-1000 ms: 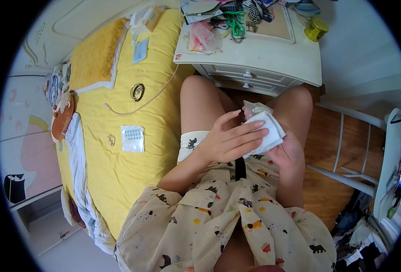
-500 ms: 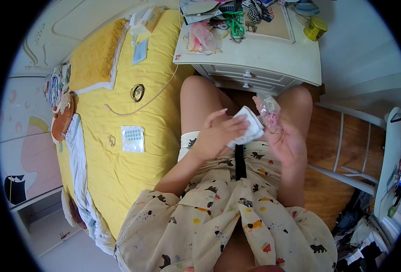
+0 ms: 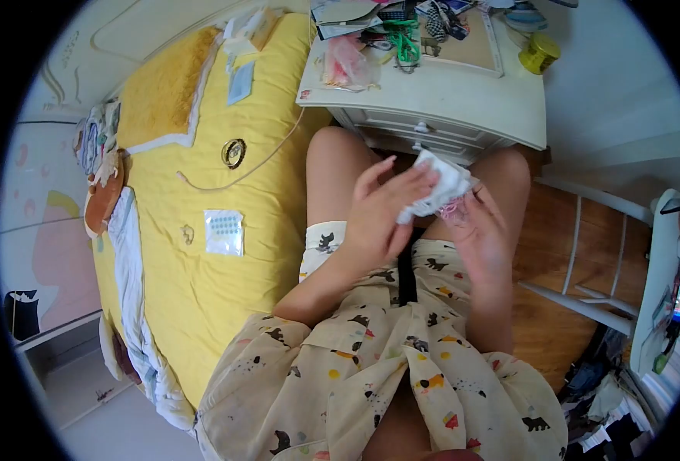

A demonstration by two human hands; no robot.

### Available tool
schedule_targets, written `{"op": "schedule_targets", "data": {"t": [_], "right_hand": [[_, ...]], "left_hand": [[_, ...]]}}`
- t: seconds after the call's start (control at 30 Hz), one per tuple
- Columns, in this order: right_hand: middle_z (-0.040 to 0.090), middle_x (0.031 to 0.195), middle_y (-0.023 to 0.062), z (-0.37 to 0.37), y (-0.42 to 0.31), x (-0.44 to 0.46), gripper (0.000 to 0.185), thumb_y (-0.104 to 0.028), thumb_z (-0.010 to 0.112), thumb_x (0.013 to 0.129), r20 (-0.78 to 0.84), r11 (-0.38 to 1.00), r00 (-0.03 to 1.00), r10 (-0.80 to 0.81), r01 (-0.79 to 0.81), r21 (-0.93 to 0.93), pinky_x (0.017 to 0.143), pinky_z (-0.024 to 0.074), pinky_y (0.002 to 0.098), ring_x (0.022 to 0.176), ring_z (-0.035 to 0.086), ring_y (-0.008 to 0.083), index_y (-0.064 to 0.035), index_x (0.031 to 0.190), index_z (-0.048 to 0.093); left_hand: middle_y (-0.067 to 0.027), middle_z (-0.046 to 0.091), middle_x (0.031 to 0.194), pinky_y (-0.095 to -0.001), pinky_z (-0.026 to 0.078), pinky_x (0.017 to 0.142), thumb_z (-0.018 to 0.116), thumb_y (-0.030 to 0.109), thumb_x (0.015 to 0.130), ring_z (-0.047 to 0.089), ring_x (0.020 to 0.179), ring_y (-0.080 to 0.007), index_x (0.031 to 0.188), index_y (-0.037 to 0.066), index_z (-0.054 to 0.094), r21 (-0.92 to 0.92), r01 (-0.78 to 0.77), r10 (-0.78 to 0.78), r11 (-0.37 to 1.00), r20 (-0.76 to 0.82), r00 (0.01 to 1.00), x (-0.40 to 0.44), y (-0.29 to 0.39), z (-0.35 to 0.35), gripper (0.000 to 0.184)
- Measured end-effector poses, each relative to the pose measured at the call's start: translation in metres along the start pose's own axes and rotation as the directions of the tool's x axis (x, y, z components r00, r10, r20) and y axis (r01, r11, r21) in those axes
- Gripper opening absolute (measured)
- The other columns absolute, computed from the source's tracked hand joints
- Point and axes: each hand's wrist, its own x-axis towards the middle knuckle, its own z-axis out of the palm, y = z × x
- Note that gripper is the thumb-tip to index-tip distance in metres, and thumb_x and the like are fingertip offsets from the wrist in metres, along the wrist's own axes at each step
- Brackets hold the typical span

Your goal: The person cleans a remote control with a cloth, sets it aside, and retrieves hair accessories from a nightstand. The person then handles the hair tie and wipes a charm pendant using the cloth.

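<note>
1. Our left hand point(image 3: 386, 203) is half open, fingers loosely bent, and has hold of a crumpled white cloth point(image 3: 449, 184).
2. Our right hand point(image 3: 484, 234) is partly closed, its bent fingers around a pink stringy bundle point(image 3: 450, 210); how firmly they grip, we cannot tell.
3. We have the cloth and bundle between our knees, off the front edge of the white nightstand point(image 3: 463, 100). The cloth's lower right edge meets the bundle in our view, but we cannot tell whether they touch.
4. On the nightstand, we see a pink plastic bag point(image 3: 347, 63) near the front left corner, a green cord point(image 3: 406, 44) farther back and a yellow tin point(image 3: 538, 54) by the right edge.
5. To our left, the yellow bed point(image 3: 267, 253) carries a dotted packet point(image 3: 224, 232) and, nearer its pillow end, a round bangle point(image 3: 233, 154). We see a pale cable point(image 3: 267, 163) reaching over the bed's near edge.
</note>
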Motion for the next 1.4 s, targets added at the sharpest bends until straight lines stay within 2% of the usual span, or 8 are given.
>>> {"op": "schedule_targets", "data": {"t": [0.43,0.7,0.77,0.83,0.9,1.0,1.3,1.4], "right_hand": [[0.059,0.108,0.0078,0.002,-0.005,-0.005,0.019,-0.014,0.044,0.096,0.047,0.991,0.990,0.132,-0.133,0.025,0.086,0.0442,0.0320,0.101,0.057,0.0168,-0.0032,0.112,0.050],[0.062,0.106,0.0087,-0.011,-0.013,-0.005,0.017,-0.014,0.048,0.095,-0.095,0.992,0.990,0.106,-0.098,0.083,0.087,0.0454,0.0288,0.099,0.059,0.0170,-0.0030,0.107,0.055],[0.054,0.121,0.0166,-0.029,-0.017,-0.006,0.029,-0.011,0.044,0.095,-0.058,0.849,0.995,-0.076,0.034,-0.527,0.100,0.0387,0.0366,0.113,0.052,0.0249,0.0033,0.120,0.048],[0.049,0.129,0.0215,-0.043,-0.031,-0.008,0.036,-0.011,0.042,0.095,-0.103,0.778,0.978,-0.180,0.078,-0.623,0.108,0.0347,0.0422,0.122,0.047,0.0305,0.0064,0.127,0.043],[0.046,0.131,0.0235,-0.055,-0.049,-0.012,0.038,-0.013,0.043,0.095,-0.306,0.960,0.936,-0.175,0.093,-0.265,0.109,0.0333,0.0454,0.123,0.046,0.0339,0.0065,0.128,0.042],[0.044,0.133,0.0242,-0.061,-0.088,-0.020,0.041,-0.017,0.044,0.096,-0.488,0.933,0.856,-0.171,0.300,0.200,0.108,0.0339,0.0470,0.125,0.043,0.0365,0.0058,0.129,0.042],[0.041,0.136,0.0224,-0.134,-0.194,-0.125,0.049,-0.029,0.045,0.097,-0.262,0.825,0.785,-0.562,0.509,-0.245,0.103,0.0407,0.0418,0.126,0.042,0.0326,0.0037,0.133,0.038],[0.041,0.137,0.0225,-0.149,-0.231,-0.167,0.051,-0.025,0.048,0.096,-0.230,0.814,0.781,-0.580,0.553,-0.175,0.103,0.0418,0.0394,0.127,0.042,0.0321,0.0036,0.136,0.034]], "left_hand": [[-0.0127,0.059,0.124,-0.0483,0.033,0.102,0.051,0.010,0.085,0.054,0.120,-0.0276,0.116,0.003,0.053,0.166,-0.191,0.187,0.967,0.042,0.982,-0.018,-0.008,0.003,0.031],[-0.0134,0.058,0.124,-0.0469,0.033,0.103,0.051,0.002,0.081,0.051,0.122,-0.0279,0.115,0.004,0.054,0.189,-0.067,0.048,0.980,0.104,0.993,-0.020,-0.014,0.002,0.035],[-0.0134,0.058,0.124,-0.0466,0.034,0.102,0.051,-0.001,0.079,0.050,0.122,-0.0287,0.116,0.003,0.054,0.159,0.034,-0.049,0.987,0.093,0.994,-0.022,-0.017,0.004,0.038],[-0.0133,0.058,0.125,-0.0465,0.034,0.102,0.051,-0.003,0.077,0.050,0.121,-0.0297,0.117,0.003,0.053,0.105,0.136,-0.141,0.985,0.046,0.989,-0.025,-0.025,0.005,0.040],[-0.0139,0.058,0.123,-0.0450,0.034,0.103,0.046,-0.002,0.083,0.052,0.119,-0.0297,0.117,0.001,0.054,0.029,0.177,-0.176,0.984,-0.038,0.984,-0.026,-0.025,0.002,0.036],[-0.0147,0.059,0.122,-0.0432,0.034,0.104,0.038,0.000,0.090,0.052,0.119,-0.0282,0.117,-0.002,0.055,-0.082,0.260,-0.268,0.962,-0.120,0.956,-0.030,-0.030,-0.003,0.031],[-0.0178,0.060,0.119,-0.0397,0.033,0.106,0.037,0.002,0.094,0.056,0.115,-0.0270,0.116,-0.005,0.051,-0.133,0.493,-0.510,0.860,-0.190,0.839,-0.041,-0.030,-0.017,0.027],[-0.0174,0.060,0.119,-0.0383,0.034,0.105,0.037,0.003,0.095,0.057,0.112,-0.0265,0.115,-0.006,0.050,-0.137,0.477,-0.496,0.868,-0.187,0.848,-0.040,-0.035,-0.015,0.026]]}}
